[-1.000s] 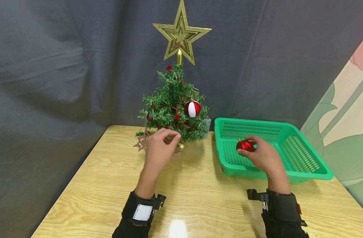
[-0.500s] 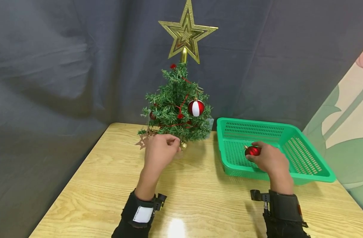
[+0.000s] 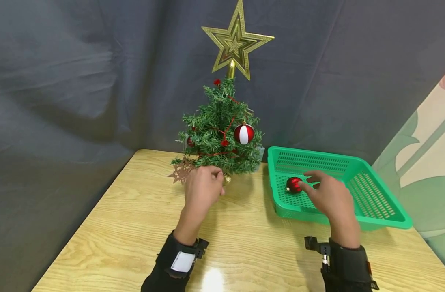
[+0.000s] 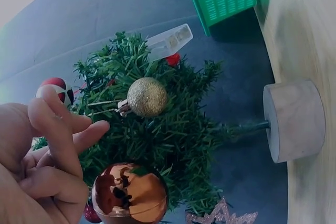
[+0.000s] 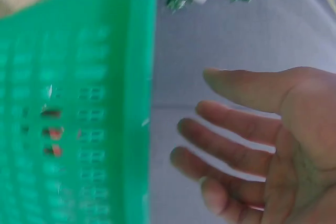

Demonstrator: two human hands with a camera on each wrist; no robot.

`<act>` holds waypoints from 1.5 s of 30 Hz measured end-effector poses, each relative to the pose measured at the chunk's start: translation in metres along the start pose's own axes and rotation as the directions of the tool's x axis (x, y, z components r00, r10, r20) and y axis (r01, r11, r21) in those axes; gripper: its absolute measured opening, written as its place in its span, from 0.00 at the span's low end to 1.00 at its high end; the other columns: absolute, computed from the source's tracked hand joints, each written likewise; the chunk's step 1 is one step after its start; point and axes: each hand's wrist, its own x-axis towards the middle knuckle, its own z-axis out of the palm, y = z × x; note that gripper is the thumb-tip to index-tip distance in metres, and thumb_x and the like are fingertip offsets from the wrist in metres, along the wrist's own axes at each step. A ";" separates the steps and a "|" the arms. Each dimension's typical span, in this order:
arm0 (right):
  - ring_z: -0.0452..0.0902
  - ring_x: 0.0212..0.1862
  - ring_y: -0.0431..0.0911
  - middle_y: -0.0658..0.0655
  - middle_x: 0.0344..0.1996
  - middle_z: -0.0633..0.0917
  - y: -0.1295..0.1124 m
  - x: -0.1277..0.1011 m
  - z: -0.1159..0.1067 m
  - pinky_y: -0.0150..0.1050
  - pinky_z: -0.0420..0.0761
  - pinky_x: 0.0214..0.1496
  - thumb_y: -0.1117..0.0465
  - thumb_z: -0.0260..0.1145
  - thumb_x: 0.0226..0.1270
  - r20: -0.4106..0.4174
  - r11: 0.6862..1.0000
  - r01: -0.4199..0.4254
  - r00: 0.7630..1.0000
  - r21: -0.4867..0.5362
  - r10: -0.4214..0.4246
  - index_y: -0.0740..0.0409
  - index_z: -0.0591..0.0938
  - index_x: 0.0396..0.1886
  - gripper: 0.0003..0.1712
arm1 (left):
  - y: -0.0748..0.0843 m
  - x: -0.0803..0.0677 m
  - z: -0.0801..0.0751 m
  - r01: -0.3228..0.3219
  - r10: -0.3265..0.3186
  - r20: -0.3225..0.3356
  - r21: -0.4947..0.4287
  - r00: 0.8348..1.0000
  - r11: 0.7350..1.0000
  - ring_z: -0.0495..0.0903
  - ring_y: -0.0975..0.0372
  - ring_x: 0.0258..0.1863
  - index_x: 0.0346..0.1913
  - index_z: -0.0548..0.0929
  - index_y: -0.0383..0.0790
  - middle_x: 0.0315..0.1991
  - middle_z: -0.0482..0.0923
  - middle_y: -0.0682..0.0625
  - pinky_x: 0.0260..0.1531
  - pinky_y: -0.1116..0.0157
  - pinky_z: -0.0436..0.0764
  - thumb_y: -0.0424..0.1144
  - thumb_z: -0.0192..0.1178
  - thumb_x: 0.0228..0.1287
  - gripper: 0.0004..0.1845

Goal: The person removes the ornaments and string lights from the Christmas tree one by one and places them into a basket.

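My left hand [image 3: 204,186] is beside the lower front of a small Christmas tree [image 3: 222,121], fingers bent. In the left wrist view, its fingertips [image 4: 100,128] lie close to the hanging loop of a glittery gold bauble [image 4: 148,97]; I cannot tell whether they pinch it. A shiny copper bauble [image 4: 149,195] hangs just below those fingers in that view. My right hand [image 3: 329,194], fingers apart and holding nothing, is over the green plastic basket [image 3: 275,198]. A red bauble [image 3: 294,185] lies in the basket by its fingertips, and shows as red patches through the slots in the right wrist view.
A gold star [image 3: 237,44] tops the tree, and a red-and-white bauble [image 3: 243,134] hangs on its right side. At lower left is a glittery pinkish star [image 3: 181,170]. The tree has a round wooden base [image 4: 296,121]. A grey curtain [image 3: 164,73] backs the wooden table [image 3: 134,215].
My right hand has lowered the red bauble into the basket and let go of it. My left hand has dropped slightly nearer the gold bauble. The head view has shifted a little.
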 end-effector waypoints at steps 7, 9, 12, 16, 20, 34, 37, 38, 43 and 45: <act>0.86 0.43 0.55 0.58 0.44 0.89 -0.046 -0.006 0.006 0.47 0.81 0.39 0.50 0.63 0.73 -0.129 0.973 0.157 0.982 0.167 -0.136 0.52 0.82 0.58 0.19 | 0.005 0.001 0.006 -0.024 0.024 -0.038 0.009 0.999 1.000 0.70 0.64 0.05 0.54 0.86 0.40 0.11 0.79 0.59 0.08 0.72 0.56 0.40 0.60 0.70 0.14; 0.86 0.43 0.53 0.57 0.43 0.89 -0.063 -0.008 0.012 0.48 0.82 0.41 0.51 0.63 0.73 -0.141 0.952 0.214 0.972 0.217 -0.186 0.50 0.83 0.57 0.17 | 0.006 0.000 0.008 -0.041 0.042 -0.056 0.018 0.998 0.999 0.68 0.65 0.04 0.53 0.86 0.39 0.11 0.79 0.58 0.08 0.72 0.56 0.40 0.61 0.70 0.14; 0.86 0.40 0.48 0.53 0.41 0.89 -0.088 -0.011 0.024 0.45 0.83 0.41 0.53 0.65 0.72 -0.141 0.914 0.276 0.959 0.298 -0.244 0.48 0.84 0.55 0.15 | 0.006 0.000 0.012 -0.062 0.064 -0.075 0.038 0.995 0.997 0.66 0.66 0.04 0.52 0.87 0.38 0.11 0.79 0.58 0.08 0.73 0.55 0.40 0.62 0.69 0.14; 0.86 0.42 0.45 0.50 0.42 0.89 -0.113 -0.012 0.037 0.41 0.83 0.42 0.52 0.66 0.71 -0.078 0.872 0.277 0.960 0.404 -0.269 0.47 0.85 0.53 0.14 | 0.002 -0.002 0.017 -0.067 0.072 -0.081 0.066 0.994 0.996 0.64 0.66 0.03 0.50 0.88 0.38 0.10 0.78 0.58 0.08 0.73 0.55 0.41 0.62 0.69 0.13; 0.86 0.46 0.49 0.52 0.45 0.89 -0.129 -0.004 0.046 0.46 0.83 0.44 0.53 0.65 0.71 -0.063 0.862 0.242 0.969 0.446 -0.240 0.47 0.85 0.53 0.14 | -0.002 -0.001 0.017 -0.089 0.096 -0.100 0.076 0.990 0.993 0.63 0.67 0.04 0.48 0.89 0.38 0.09 0.76 0.56 0.08 0.73 0.55 0.40 0.63 0.68 0.12; 0.87 0.40 0.51 0.57 0.42 0.90 -0.141 0.012 0.064 0.42 0.82 0.35 0.56 0.64 0.72 -0.070 0.876 0.208 0.978 0.434 -0.198 0.55 0.86 0.51 0.14 | -0.002 0.002 0.018 -0.099 0.107 -0.112 0.080 0.988 0.992 0.66 0.68 0.09 0.44 0.90 0.43 0.20 0.83 0.53 0.11 0.72 0.60 0.42 0.64 0.67 0.09; 0.87 0.39 0.49 0.57 0.43 0.90 -0.138 0.014 0.065 0.40 0.81 0.33 0.55 0.63 0.73 -0.033 0.859 0.195 0.978 0.474 -0.204 0.55 0.85 0.53 0.15 | -0.002 0.002 0.020 -0.102 0.111 -0.110 0.086 0.988 0.991 0.67 0.68 0.10 0.43 0.90 0.43 0.21 0.83 0.53 0.12 0.72 0.62 0.42 0.64 0.68 0.09; 0.87 0.38 0.48 0.57 0.43 0.90 -0.138 0.015 0.065 0.39 0.80 0.33 0.55 0.63 0.74 -0.028 0.856 0.195 0.978 0.479 -0.208 0.55 0.85 0.53 0.14 | -0.002 0.003 0.020 -0.105 0.114 -0.110 0.084 0.987 0.991 0.67 0.68 0.10 0.43 0.90 0.43 0.21 0.83 0.53 0.12 0.72 0.62 0.42 0.64 0.68 0.09; 0.86 0.38 0.48 0.57 0.42 0.90 -0.139 0.018 0.067 0.40 0.80 0.36 0.56 0.61 0.74 -0.041 0.859 0.233 0.970 0.457 -0.241 0.56 0.85 0.52 0.14 | -0.004 0.005 0.020 -0.108 0.112 -0.114 0.042 0.987 0.993 0.68 0.68 0.10 0.43 0.90 0.41 0.20 0.83 0.53 0.12 0.72 0.61 0.40 0.64 0.68 0.09; 0.85 0.37 0.48 0.56 0.40 0.90 -0.140 0.019 0.068 0.41 0.79 0.35 0.56 0.62 0.74 -0.049 0.861 0.241 0.968 0.448 -0.245 0.55 0.86 0.51 0.13 | -0.005 0.006 0.019 -0.101 0.103 -0.115 0.021 0.988 0.995 0.68 0.67 0.09 0.43 0.90 0.41 0.20 0.83 0.52 0.12 0.72 0.60 0.40 0.64 0.68 0.09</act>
